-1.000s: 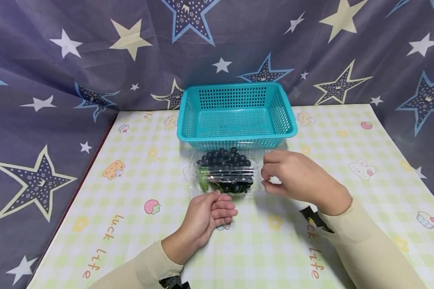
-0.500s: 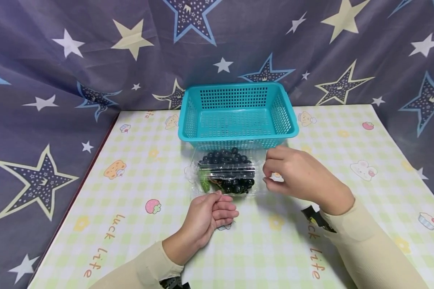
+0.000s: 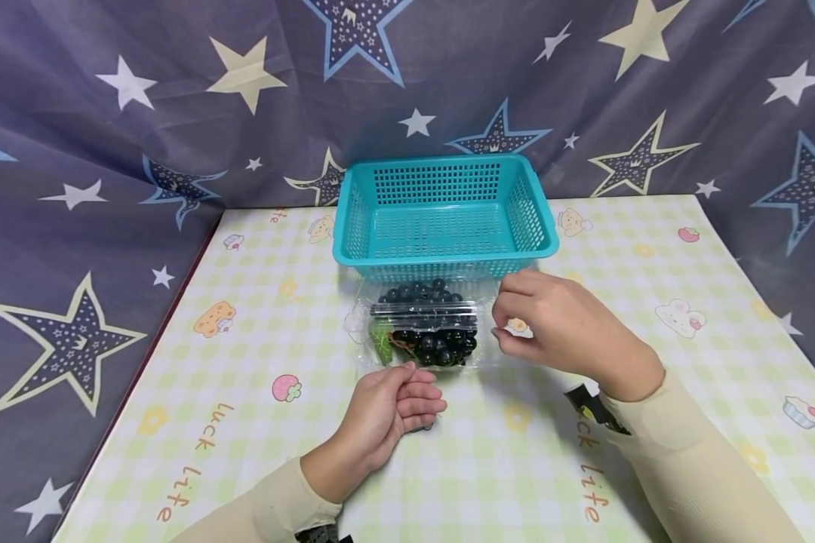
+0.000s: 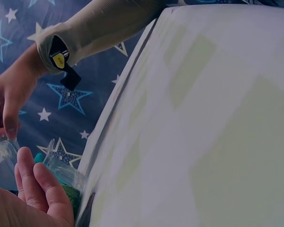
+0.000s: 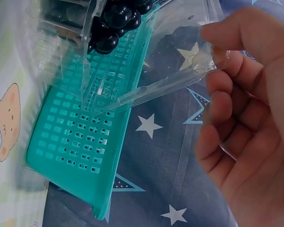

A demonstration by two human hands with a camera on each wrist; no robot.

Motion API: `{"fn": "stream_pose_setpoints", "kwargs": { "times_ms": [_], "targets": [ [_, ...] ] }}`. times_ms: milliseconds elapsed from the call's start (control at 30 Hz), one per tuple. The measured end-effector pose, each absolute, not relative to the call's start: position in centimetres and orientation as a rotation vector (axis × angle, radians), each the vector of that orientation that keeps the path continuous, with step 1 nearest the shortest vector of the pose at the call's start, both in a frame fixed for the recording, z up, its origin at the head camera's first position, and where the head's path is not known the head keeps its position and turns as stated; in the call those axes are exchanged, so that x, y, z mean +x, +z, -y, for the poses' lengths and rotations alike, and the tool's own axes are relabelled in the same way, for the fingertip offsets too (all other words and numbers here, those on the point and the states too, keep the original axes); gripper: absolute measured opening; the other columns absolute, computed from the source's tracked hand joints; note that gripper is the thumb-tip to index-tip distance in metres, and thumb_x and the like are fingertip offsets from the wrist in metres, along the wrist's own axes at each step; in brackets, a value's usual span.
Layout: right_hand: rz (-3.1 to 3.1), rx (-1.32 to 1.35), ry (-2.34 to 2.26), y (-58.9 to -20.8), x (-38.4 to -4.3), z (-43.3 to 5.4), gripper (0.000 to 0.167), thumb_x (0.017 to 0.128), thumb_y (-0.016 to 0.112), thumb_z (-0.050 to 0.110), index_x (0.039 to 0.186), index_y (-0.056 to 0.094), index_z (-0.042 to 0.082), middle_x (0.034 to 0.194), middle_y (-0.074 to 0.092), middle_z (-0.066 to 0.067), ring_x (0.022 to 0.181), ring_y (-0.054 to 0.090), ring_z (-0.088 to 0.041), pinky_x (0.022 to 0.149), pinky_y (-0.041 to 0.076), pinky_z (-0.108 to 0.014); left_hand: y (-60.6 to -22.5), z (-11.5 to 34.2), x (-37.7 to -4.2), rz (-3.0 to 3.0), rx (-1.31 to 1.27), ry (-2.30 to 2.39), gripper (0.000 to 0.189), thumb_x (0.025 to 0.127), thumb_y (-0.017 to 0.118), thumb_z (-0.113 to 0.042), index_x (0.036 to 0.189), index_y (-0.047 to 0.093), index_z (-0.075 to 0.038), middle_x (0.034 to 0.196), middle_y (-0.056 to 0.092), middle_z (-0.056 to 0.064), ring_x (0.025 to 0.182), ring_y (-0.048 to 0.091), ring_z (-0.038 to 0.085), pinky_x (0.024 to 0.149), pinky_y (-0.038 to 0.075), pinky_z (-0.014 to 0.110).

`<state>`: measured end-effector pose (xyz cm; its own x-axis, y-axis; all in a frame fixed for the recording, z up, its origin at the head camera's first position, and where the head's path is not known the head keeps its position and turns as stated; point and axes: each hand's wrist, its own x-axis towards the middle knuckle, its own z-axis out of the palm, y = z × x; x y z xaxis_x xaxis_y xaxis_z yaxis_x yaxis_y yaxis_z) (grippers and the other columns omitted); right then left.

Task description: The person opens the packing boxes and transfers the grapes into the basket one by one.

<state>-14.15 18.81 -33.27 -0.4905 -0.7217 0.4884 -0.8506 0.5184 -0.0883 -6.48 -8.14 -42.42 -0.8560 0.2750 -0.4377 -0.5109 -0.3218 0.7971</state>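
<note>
A clear plastic clamshell box lies in the middle of the table in the head view. It contains a bunch of dark grapes with a green leaf at its left. My right hand is at the box's right side; in the right wrist view its thumb and forefinger pinch the edge of the raised transparent lid. At the near edge, my left hand lies palm inward, its fingers loosely extended and its thumb tip right at the box's front rim.
Right behind the box stands a turquoise perforated basket, with nothing inside it. A checked tablecloth with printed cartoons covers the table. A dark curtain with stars hangs behind and at the sides.
The lid's shiny ridged band has shifted away from me over the grapes, and more of the near grapes and leaf shows uncovered. My right hand has risen slightly; the left stays almost still.
</note>
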Motion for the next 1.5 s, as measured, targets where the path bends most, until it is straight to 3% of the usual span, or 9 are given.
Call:
{"fn": "stream_pose_setpoints", "kwargs": {
  "times_ms": [200, 533, 933, 1267, 1500],
  "targets": [
    [2.359, 1.293, 0.448, -33.4, -14.2, -18.9, 0.009, 0.083, 0.072, 0.015, 0.08, 0.065, 0.021, 0.086, 0.057, 0.009, 0.078, 0.053, -0.009, 0.064, 0.048, -0.028, -42.6, 8.2, -6.6, -1.456, -0.31, 2.173, 0.039, 0.11, 0.047, -0.028, 0.119, 0.061, 0.008, 0.079, 0.076, 0.005, 0.077, 0.077, 0.016, 0.073, 0.063, 0.034],
    [2.34, 1.289, 0.45, -33.4, -14.3, -18.8, 0.009, 0.084, 0.072, 0.017, 0.08, 0.064, 0.021, 0.085, 0.056, 0.009, 0.077, 0.052, -0.01, 0.065, 0.046, -0.028, -42.5, 8.8, -6.3, -1.485, -0.344, 2.132, 0.04, 0.104, 0.058, -0.025, 0.121, 0.062, 0.011, 0.082, 0.075, 0.004, 0.072, 0.074, 0.013, 0.072, 0.062, 0.032],
    [2.327, 1.267, 0.454, -33.2, -14.3, -18.9, 0.009, 0.083, 0.073, 0.018, 0.08, 0.064, 0.021, 0.085, 0.056, 0.009, 0.079, 0.052, -0.01, 0.065, 0.047, -0.029, -41.9, 9.6, -5.6, -1.517, -0.284, 2.11, 0.037, 0.102, 0.057, -0.017, 0.122, 0.06, 0.013, 0.084, 0.075, 0.004, 0.072, 0.075, 0.013, 0.069, 0.06, 0.027],
    [2.34, 1.232, 0.456, -33.1, -14.2, -18.8, 0.004, 0.084, 0.071, 0.02, 0.083, 0.067, 0.021, 0.088, 0.058, 0.009, 0.081, 0.055, -0.011, 0.068, 0.048, -0.03, -40.4, 10.8, -5.1, -1.707, -0.156, 2.081, 0.029, 0.099, 0.058, -0.01, 0.111, 0.064, 0.016, 0.076, 0.073, 0.004, 0.061, 0.072, 0.012, 0.057, 0.056, 0.023],
    [2.304, 1.217, 0.454, -33.1, -14.4, -18.8, 0.006, 0.081, 0.073, 0.019, 0.082, 0.068, 0.021, 0.086, 0.058, 0.009, 0.079, 0.055, -0.011, 0.065, 0.048, -0.03, -39.6, 11.9, -5.2, -2.035, -0.045, 1.959, 0.022, 0.1, 0.056, -0.006, 0.106, 0.069, 0.011, 0.079, 0.074, 0.012, 0.065, 0.074, 0.021, 0.06, 0.058, 0.027]
  ]
}}
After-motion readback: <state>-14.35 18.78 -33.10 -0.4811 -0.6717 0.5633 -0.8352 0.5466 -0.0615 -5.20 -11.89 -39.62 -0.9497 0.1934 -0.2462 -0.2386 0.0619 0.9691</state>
